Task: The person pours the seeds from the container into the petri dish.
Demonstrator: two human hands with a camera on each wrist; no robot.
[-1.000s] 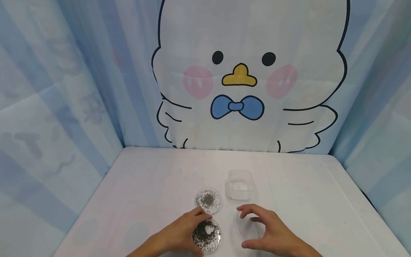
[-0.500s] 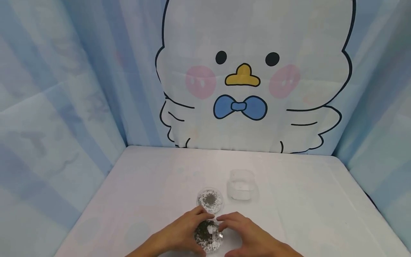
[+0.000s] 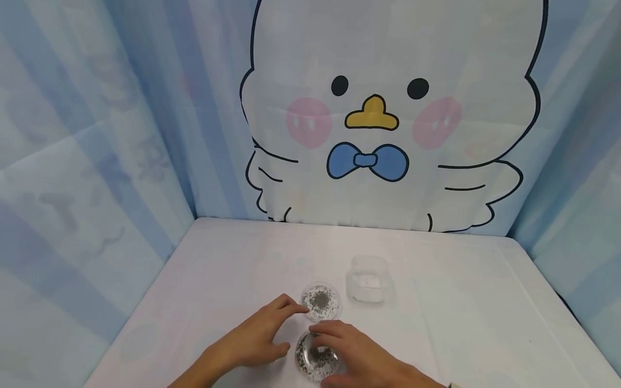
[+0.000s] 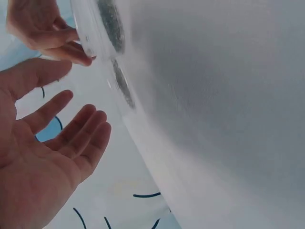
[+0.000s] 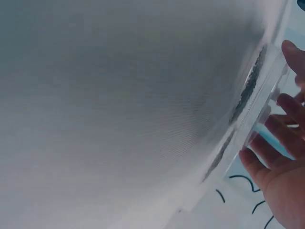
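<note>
The near round clear dish [image 3: 306, 371], with dark and white specks in it, sits on the table at the lower middle. My right hand [image 3: 360, 353] arches over it from the right, thumb and fingers around the rim of a clear round lid [image 5: 265, 109] on top of the dish. To the left of that dish, my left hand [image 3: 259, 335] holds nothing, its thumb and fingers spread apart. Just behind stands the far speckled dish [image 3: 321, 302], a dark patch in its middle. The left forefinger's tip overlaps its left edge in the head view.
A clear squarish container [image 3: 367, 285] stands behind and to the right of the dishes. The white table [image 3: 466, 302] runs back to a curtain [image 3: 373, 199] printed with a cartoon bird. Blue patterned curtains hang at both sides.
The right hand has moved left with the clear lid, from beside the near dish to over it. The left hand has let go of that dish and drawn away to the left.
</note>
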